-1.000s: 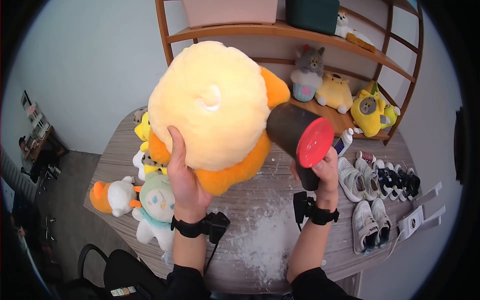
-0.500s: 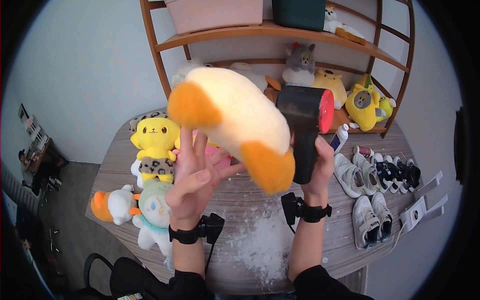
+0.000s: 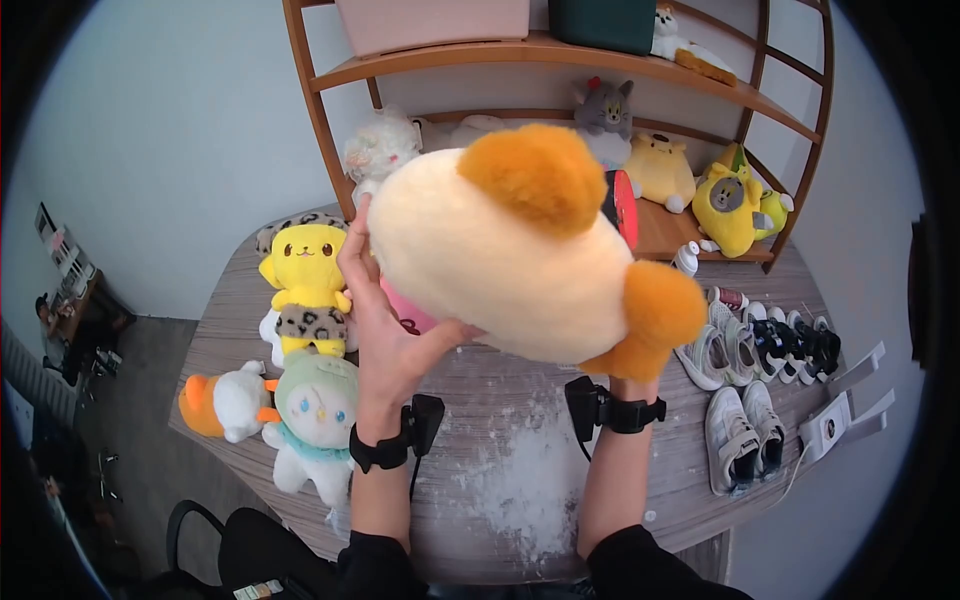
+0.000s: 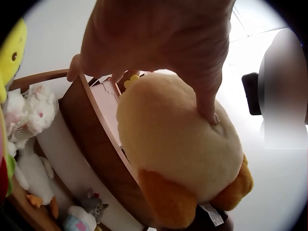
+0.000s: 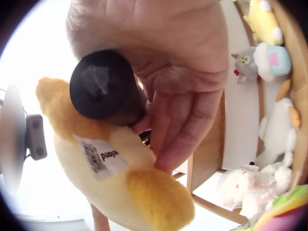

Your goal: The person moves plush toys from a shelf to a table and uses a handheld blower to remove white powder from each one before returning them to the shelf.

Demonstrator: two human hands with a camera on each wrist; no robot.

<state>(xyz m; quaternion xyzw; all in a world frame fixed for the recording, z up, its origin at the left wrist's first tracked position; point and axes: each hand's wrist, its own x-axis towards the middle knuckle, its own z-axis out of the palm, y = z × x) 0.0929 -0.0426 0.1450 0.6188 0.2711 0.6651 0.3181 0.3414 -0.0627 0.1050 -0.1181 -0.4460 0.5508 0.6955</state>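
Note:
A cream plush toy (image 3: pixel 480 280) with orange feet is up in front of me, over the table. My left hand (image 3: pixel 395 335) holds its left end, the thumb pressing into the fur in the left wrist view. Behind the toy my right hand (image 5: pixel 187 62) grips the black handle (image 5: pixel 101 84) of a hair-dryer-shaped tool. In the head view the toy hides most of that hand and tool, leaving the tool's red end cap (image 3: pixel 626 210) showing. A white printed tag (image 5: pixel 103 159) hangs from the plush, near the handle in the right wrist view.
Left on the table (image 3: pixel 450 480) lie a yellow plush (image 3: pixel 308 270), a green-hooded plush (image 3: pixel 318 410) and an orange-and-white one (image 3: pixel 232 402). White powdery marks cover the middle. Several shoes (image 3: pixel 735 430) and a white router-like device (image 3: pixel 830 428) occupy the right. Behind stands a wooden shelf (image 3: pixel 430 62).
The plush turned from its round cream side to show its orange feet, now overlapping the tool. My left hand opened out under it midway, then took hold of its left end.

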